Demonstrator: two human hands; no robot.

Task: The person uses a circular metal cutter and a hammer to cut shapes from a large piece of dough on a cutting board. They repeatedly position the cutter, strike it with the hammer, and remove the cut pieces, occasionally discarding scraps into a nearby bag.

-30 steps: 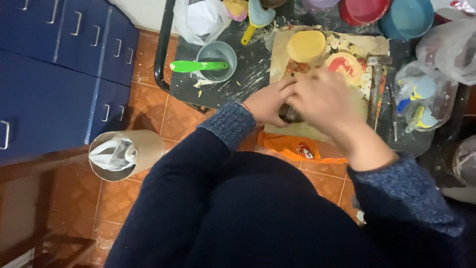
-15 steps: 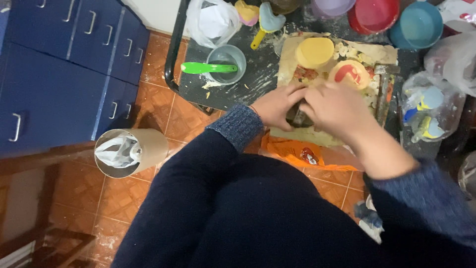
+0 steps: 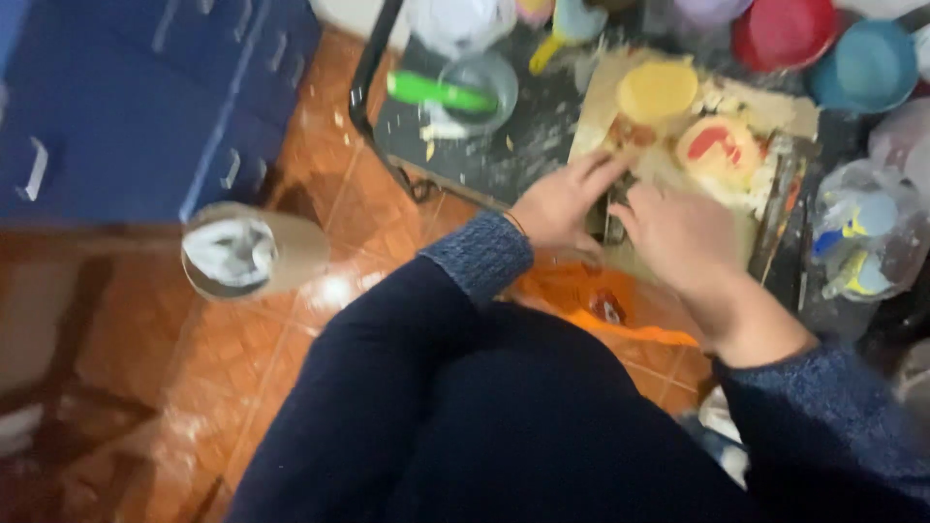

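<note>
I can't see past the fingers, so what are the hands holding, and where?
Both the left hand and the right hand close around a small dark object from its two sides; what it is cannot be told.

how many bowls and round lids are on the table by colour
red bowl: 1
teal bowl: 1
clear bowl holding a green tool: 1
yellow round lid: 1
total: 4

Your left hand and right hand hide most of the dark object between them (too blurred to identify). The red bowl is cut off at the top edge.
</note>
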